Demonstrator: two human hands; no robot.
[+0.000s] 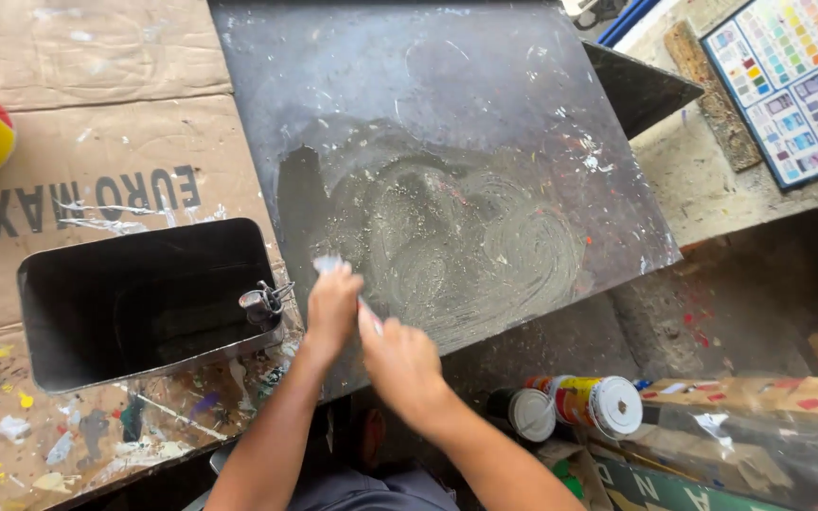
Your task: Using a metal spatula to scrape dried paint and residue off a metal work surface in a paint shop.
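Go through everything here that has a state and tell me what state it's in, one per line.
Metal sheet: lying flat, swirled wet smears on its near half.
Black box: open, its latch unfastened.
Two cans: lying on their sides, lids on.
Left hand: gripping a light strip.
Right hand: gripping its other end.

The wide, smeared dark grey metal sheet [447, 142] lies open ahead and to the right, nothing standing on it. Just left, the black rectangular metal tin [144, 303] with its clasp [262, 301] blocks sideways passage. Lower right, two white-lidded paint cans [575, 407] crowd the gap.
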